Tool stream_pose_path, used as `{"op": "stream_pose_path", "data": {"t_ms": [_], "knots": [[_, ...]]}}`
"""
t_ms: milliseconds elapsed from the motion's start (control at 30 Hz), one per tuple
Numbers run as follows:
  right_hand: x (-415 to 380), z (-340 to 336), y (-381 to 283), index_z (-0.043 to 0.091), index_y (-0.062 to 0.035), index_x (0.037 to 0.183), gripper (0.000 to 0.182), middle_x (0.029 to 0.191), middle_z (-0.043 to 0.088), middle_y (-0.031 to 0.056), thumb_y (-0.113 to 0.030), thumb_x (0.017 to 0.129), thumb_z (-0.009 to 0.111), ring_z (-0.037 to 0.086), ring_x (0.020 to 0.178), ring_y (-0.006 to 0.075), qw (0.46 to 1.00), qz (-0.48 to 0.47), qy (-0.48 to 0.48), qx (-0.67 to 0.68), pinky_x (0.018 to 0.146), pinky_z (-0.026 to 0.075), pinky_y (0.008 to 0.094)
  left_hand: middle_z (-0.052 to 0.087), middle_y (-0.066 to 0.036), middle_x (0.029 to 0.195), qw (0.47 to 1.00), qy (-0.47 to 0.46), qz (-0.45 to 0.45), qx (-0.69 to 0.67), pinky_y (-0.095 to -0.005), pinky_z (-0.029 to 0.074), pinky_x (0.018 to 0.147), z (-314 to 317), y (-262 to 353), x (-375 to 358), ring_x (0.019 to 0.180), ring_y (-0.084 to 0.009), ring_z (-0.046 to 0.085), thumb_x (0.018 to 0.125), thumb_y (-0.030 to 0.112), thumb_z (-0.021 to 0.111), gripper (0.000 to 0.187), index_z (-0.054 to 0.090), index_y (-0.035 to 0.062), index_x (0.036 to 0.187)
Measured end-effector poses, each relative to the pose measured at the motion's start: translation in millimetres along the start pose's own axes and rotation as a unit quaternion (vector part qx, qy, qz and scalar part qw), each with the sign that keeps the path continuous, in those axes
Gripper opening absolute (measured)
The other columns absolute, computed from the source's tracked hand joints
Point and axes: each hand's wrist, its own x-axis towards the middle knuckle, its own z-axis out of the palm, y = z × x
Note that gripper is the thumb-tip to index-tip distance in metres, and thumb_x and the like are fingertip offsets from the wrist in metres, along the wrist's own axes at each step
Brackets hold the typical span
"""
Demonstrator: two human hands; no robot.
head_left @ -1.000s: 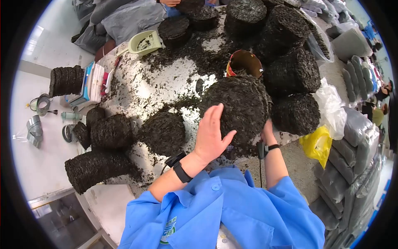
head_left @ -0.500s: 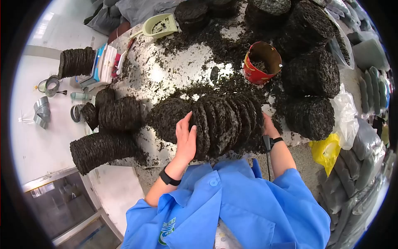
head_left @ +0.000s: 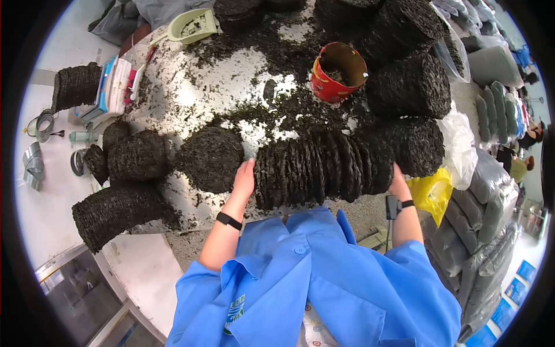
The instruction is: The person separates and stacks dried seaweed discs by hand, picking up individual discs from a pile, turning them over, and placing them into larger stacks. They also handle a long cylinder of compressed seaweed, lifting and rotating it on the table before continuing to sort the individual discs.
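A long row of dark, round, flaky discs (head_left: 324, 170) lies on its side at the table's near edge. My left hand (head_left: 245, 178) presses against the row's left end, and my right hand (head_left: 398, 180) is at its right end, so the row is held between them. The fingers of both hands are partly hidden by the discs. Just left of my left hand, a round dark disc (head_left: 211, 159) lies flat. Beyond the row's right end sits another dark stack (head_left: 417, 146), close to my right hand.
A red tin (head_left: 330, 87) stands behind the row. Dark stacks (head_left: 136, 155) lie at the left, more at the back right. A pale green dustpan (head_left: 191, 26) rests at the back left. Yellow plastic (head_left: 430, 194) hangs by the right edge. Two people are far right.
The row has become more upright and compact, and reaches further right. Both hands have moved outward, the right one further right. The view has shifted, so the table's contents appear further left.
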Motion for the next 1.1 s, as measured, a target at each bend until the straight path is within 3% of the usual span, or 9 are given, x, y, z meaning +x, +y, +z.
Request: {"op": "stream_pose_path", "data": {"t_ms": [100,267,467,533,633,733,967,1000,1100], "knots": [[-11.4,14.4,29.2,0.043,-0.0070,0.152,0.055,0.148,0.054,0.0059,-0.041,0.108,0.041,0.049,0.136,0.0218,0.999,0.002,-0.018,0.034,0.113,0.040,0.0371,0.054,-0.011,0.147,0.956,-0.085,-0.157,-0.235,-0.0350,0.033,0.115,25.2,43.5,-39.7,0.135,-0.0242,0.050,0.105,0.050,0.044,0.065,0.048,0.0001,0.147],[-42.1,57.7,19.6,0.058,-0.0041,0.138,0.056,0.132,0.066,0.0085,-0.047,0.103,0.048,0.062,0.119,0.0252,0.994,0.001,0.090,0.059,0.104,0.049,0.0406,0.043,-0.012,0.155,0.903,-0.145,-0.004,-0.405,-0.0405,0.030,0.120,0.2,34.0,-59.2,0.143,-0.0264,0.040,0.107,0.047,0.040,0.061,0.041,0.0048,0.151],[-21.6,53.5,12.8,0.058,-0.0059,0.138,0.048,0.130,0.066,0.0066,-0.039,0.105,0.049,0.063,0.115,0.0190,0.997,0.000,0.072,0.036,0.100,0.049,0.0350,0.068,-0.007,0.117,0.991,0.052,-0.037,-0.117,-0.0372,0.048,0.091,-23.9,25.5,-39.6,0.105,-0.0217,0.060,0.106,0.039,0.048,0.044,0.060,0.0035,0.129],[-15.5,45.6,36.4,0.062,-0.0037,0.132,0.048,0.123,0.070,0.0088,-0.041,0.105,0.046,0.065,0.113,0.0230,0.999,0.006,0.050,0.005,0.100,0.051,0.0388,0.063,-0.016,0.129,0.995,0.040,0.053,0.072,-0.0393,0.044,0.103,-9.2,-13.7,-15.6,0.121,-0.0288,0.057,0.106,0.037,0.047,0.050,0.057,-0.0025,0.134],[-20.0,74.3,47.9,0.058,-0.0041,0.138,0.054,0.133,0.065,0.0091,-0.044,0.105,0.044,0.063,0.119,0.0227,0.990,0.110,0.086,0.009,0.104,0.049,0.0394,0.054,-0.017,0.142,0.998,0.005,0.051,0.048,-0.0385,0.034,0.114,23.0,-31.5,-32.8,0.136,-0.0288,0.046,0.105,0.036,0.045,0.052,0.054,-0.0002,0.140],[-47.4,78.1,35.2,0.052,-0.0043,0.144,0.058,0.140,0.061,0.0095,-0.046,0.105,0.044,0.059,0.125,0.0226,0.996,0.037,0.074,0.024,0.108,0.045,0.0390,0.053,-0.011,0.145,0.931,-0.062,-0.007,-0.360,-0.0371,0.034,0.116,10.9,-2.9,-60.0,0.136,-0.0265,0.048,0.107,0.037,0.042,0.053,0.043,0.0046,0.149],[-5.0,29.0,61.4,0.051,-0.0054,0.144,0.053,0.135,0.063,0.0082,-0.042,0.107,0.044,0.060,0.121,0.0207,0.998,0.025,0.062,0.007,0.104,0.046,0.0350,0.067,-0.019,0.117,0.992,0.088,0.072,0.063,-0.0391,0.048,0.093,-15.0,-35.8,-48.7,0.108,-0.0263,0.063,0.108,0.033,0.039,0.044,0.055,-0.0015,0.130],[-1.1,30.3,70.9,0.051,-0.0054,0.144,0.053,0.135,0.063,0.0082,-0.042,0.107,0.044,0.060,0.121,0.0207,0.998,0.026,0.061,0.007,0.104,0.046,0.0350,0.062,-0.009,0.133,0.986,0.024,0.046,-0.157,-0.0342,0.042,0.105,-2.8,-118.2,-12.2,0.121,-0.0216,0.056,0.109,0.028,0.036,0.044,0.056,-0.0004,0.136],[-23.8,73.3,64.2,0.049,-0.0037,0.146,0.056,0.139,0.061,0.0080,-0.044,0.107,0.043,0.058,0.124,0.0214,0.990,0.108,0.086,0.005,0.106,0.046,0.0354,0.050,-0.008,0.149,0.965,-0.072,-0.062,-0.243,-0.0340,0.033,0.116,20.9,-38.2,-68.4,0.136,-0.0221,0.046,0.109,0.032,0.035,0.050,0.044,0.0022,0.149]]}}
